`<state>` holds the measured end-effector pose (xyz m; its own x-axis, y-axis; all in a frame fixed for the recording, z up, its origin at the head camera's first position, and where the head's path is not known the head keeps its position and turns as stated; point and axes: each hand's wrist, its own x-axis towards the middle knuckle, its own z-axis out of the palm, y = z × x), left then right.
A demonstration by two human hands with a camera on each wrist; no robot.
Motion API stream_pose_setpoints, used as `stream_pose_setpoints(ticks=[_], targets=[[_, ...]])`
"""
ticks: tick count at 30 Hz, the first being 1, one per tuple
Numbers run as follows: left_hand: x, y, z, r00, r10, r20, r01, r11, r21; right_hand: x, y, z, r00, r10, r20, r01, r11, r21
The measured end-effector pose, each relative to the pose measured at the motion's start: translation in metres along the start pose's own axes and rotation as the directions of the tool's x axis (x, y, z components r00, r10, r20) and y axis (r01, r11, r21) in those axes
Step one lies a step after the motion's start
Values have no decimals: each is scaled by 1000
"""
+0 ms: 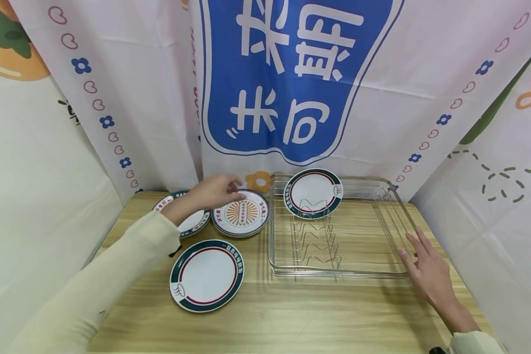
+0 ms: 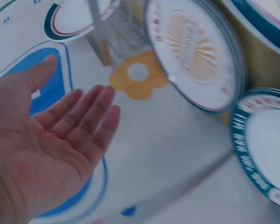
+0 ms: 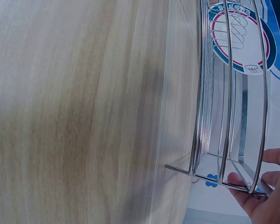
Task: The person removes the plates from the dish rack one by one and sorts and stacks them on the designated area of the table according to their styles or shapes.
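My left hand [image 1: 219,191] hovers over the far edge of a stack of white plates [image 1: 240,214] with an orange sunburst print. In the left wrist view its palm faces the camera, fingers loosely extended, holding nothing. My right hand [image 1: 429,273] grips the right end of a wire dish rack [image 1: 336,270], with thumb and fingers about the rim [image 3: 259,191]. One green-rimmed plate [image 1: 314,192] stands tilted in the rack's back slot. Another green-rimmed plate [image 1: 207,275] lies flat in front of the stack.
Left of the stack lies a plate with a lettered green rim [image 1: 190,223], partly behind my left forearm. The rack stands on a wooden table [image 1: 283,314]. Printed cloth [image 1: 168,98] hangs at the back and both sides.
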<state>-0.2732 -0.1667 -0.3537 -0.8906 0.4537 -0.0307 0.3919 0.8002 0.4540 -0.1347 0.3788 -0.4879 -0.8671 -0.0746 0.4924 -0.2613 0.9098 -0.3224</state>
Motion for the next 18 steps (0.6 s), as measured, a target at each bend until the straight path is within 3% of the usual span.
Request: stream_pose_setpoints(ticks=[8,12,18], targets=[[59,45,6,996,84,-20,-84,996,-14,-1,2,0,1000,-1,-5,1,1000,-2],[84,59,13,993,116,-14,-116,993,20,-2,4,1,1000,-2,-9,2,1000,3],[109,70,29,990,131,43,-133,990,37,-1,3,3,1000,1,-4,-1,1000,12]])
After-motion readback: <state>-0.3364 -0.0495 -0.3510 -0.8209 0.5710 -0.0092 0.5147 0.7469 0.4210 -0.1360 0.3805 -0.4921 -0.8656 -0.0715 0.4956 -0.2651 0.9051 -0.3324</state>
